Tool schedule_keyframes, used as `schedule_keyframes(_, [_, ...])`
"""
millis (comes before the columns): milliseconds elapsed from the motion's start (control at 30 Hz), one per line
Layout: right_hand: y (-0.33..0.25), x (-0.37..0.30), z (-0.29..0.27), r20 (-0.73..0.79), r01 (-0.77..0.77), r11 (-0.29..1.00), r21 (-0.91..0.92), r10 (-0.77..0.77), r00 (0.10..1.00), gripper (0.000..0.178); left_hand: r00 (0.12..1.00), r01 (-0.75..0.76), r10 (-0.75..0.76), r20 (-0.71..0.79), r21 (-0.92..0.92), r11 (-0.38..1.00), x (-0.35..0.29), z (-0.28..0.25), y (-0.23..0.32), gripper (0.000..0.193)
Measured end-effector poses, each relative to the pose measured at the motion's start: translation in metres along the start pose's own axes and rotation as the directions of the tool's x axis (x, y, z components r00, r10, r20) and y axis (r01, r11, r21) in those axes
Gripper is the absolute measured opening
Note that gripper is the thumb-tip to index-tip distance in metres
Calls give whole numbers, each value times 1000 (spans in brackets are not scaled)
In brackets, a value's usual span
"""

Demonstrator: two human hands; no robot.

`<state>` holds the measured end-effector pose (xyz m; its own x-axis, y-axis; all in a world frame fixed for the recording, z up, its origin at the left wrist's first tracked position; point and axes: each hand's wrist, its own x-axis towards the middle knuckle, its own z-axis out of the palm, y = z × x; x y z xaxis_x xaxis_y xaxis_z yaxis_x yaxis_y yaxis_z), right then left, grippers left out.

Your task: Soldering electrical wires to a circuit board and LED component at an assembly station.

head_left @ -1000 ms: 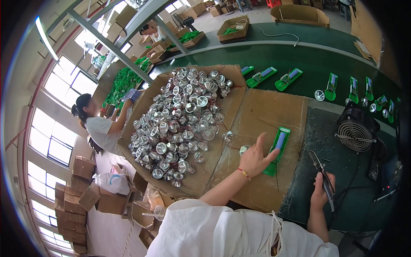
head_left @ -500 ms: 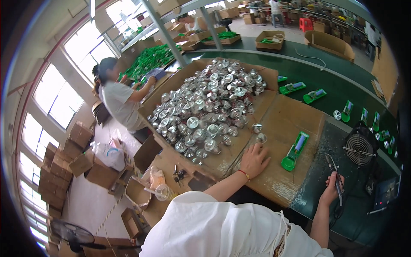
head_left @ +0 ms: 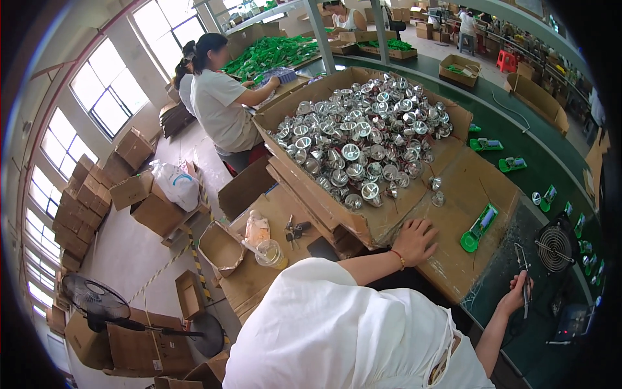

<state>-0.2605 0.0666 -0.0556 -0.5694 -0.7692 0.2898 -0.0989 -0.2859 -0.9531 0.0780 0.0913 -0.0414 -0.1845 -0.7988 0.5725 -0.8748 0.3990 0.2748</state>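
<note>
My left hand (head_left: 414, 243) lies on the cardboard sheet (head_left: 447, 275) with its fingers spread, holding nothing. Two loose silvery reflector cups with thin wires sit just beyond its fingertips; one is this reflector cup (head_left: 438, 198). To its right rests a green plastic flashlight housing (head_left: 471, 242) with a purple-blue battery inside, touched by neither hand. In my right hand (head_left: 512, 296) is a soldering iron (head_left: 523, 262), gripped by its handle with the tip pointing up and away. A heap of reflector cups (head_left: 350, 152) fills the open carton beyond my left hand.
A small round-grilled fan (head_left: 554, 249) stands beyond the iron. Several green housings line the green conveyor (head_left: 518, 139). At left, a lidded plastic cup (head_left: 272, 255), keys (head_left: 297, 229) and a cardboard tray (head_left: 221, 249) sit on a lower surface. Another person (head_left: 220, 107) works far left.
My view has swung left, so the table sits farther right in the picture. Both hands keep about the same places, the left flat and the right around the iron.
</note>
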Motion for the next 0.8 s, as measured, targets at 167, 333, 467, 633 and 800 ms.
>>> schedule_keyframes(167, [4, 1, 3, 32, 9, 998, -59, -7, 999, 19, 1000, -3, 3, -5, -13, 1000, -4, 3, -3, 37])
schedule_keyframes(333, [1, -3, 5, 16, 13, 998, -54, -13, 1000, 18, 1000, 0, 0, -9, -4, 1000, -3, -1, -1, 37])
schedule_keyframes(467, [1, -1, 3, 36, 17, 998, -63, -15, 999, 17, 1000, 5, -5, -18, -12, 1000, -3, -1, -1, 36])
schedule_keyframes(633, [-1, -1, 5, 33, 6, 999, -45, -5, 999, 16, 1000, 1, -1, -12, -15, 1000, -3, 1, -1, 36])
schedule_keyframes(800, [-5, -2, 7, 30, -5, 999, -33, 6, 1000, 16, 1000, -7, 7, 13, -28, 1000, 0, 1, 1, 37])
